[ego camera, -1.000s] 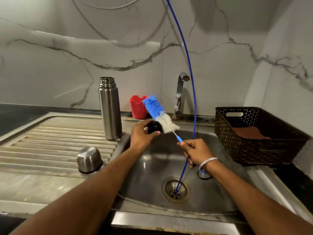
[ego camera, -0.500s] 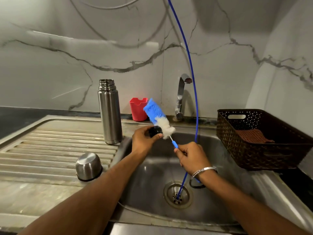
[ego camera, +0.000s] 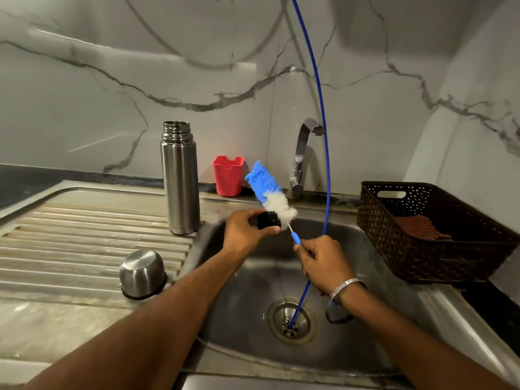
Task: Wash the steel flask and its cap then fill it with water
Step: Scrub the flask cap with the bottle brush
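Steel flask is stood upright on the ribbed draining surface just left of the sink basin, its long axis vertical and its open threaded mouth pointed straight up; this placement is judged to keep it steady and out of the way while the smaller parts are scrubbed. The bottle brush is held slanted over the basin, its blue-and-white bristle head pointed up and to the left, its thin handle running down and to the right, so that any drips fall into the sink. The steel cup lid is set mouth-down on the draining surface, near the basin edge and well apart from the hands, presumably to drain. The black stopper cap is pinched in the left hand, with the white bristles touching it. The right hand is closed as a grip round the blue brush handle. A scrubbing of the cap appears to be under way; filling is not yet begun.
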